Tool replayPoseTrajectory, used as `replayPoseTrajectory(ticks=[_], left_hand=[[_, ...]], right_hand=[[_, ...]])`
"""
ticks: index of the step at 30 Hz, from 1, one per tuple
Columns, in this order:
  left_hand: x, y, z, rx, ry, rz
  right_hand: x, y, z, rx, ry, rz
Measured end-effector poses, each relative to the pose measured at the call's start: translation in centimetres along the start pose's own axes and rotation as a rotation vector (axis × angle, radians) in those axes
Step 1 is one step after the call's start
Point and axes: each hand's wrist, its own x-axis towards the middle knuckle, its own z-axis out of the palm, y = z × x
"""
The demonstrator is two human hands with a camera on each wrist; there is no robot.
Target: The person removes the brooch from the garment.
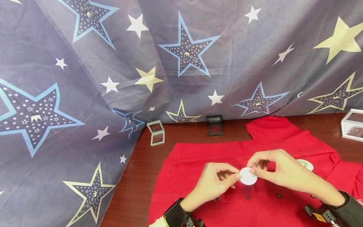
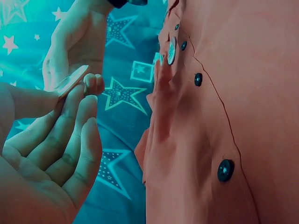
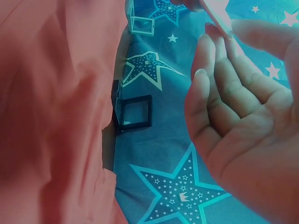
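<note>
A round white badge (image 1: 248, 176) is held above a red shirt (image 1: 195, 154) spread on the table. My left hand (image 1: 216, 180) pinches its left edge between thumb and fingers. On the opposite edge, my right hand (image 1: 279, 167) pinches it too. Seen edge-on in the left wrist view, the badge (image 2: 74, 80) looks thin and flat. A second round badge (image 1: 306, 164), white with a green pattern, lies on the shirt beyond my right forearm. Dark buttons (image 1: 247, 197) run in a row along the shirt, below both hands.
Behind the shirt, an open white-framed case (image 1: 157, 138) and an open black-framed case (image 1: 215, 126) stand on the brown table (image 1: 127, 192). Another clear, white-edged case (image 1: 352, 126) is at the far right. A star-patterned curtain (image 1: 198, 88) hangs along the table's back and left.
</note>
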Motion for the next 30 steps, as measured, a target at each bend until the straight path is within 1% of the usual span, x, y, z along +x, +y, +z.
replayPoseTrajectory(ticks=[5,7,12,14,18,26,30], left_hand=[[0.1,-0.1,-0.4,-0.023,0.023,-0.017],[0.2,-0.1,-0.6,-0.018,0.031,-0.023],[0.5,-0.1,-1.3,0.022,0.064,-0.004],[0.7,-0.1,-1.6,0.023,0.080,-0.003],[0.9,-0.2,-2.0,0.001,0.099,-0.011],[0.9,-0.6,-1.8,-0.055,0.095,-0.030],[0.8,-0.7,-1.7,-0.070,0.078,-0.047]], right_hand=[[-0.1,-0.1,0.1,0.015,0.014,0.049],[-0.1,-0.1,0.1,0.027,0.017,0.067],[-0.2,-0.1,0.2,0.040,0.043,0.069],[-0.2,-0.1,0.3,0.044,0.056,0.068],[-0.1,-0.3,0.5,0.062,0.074,0.104],[0.2,-0.3,1.1,0.087,0.124,0.144],[0.1,-0.3,1.3,0.115,0.123,0.153]])
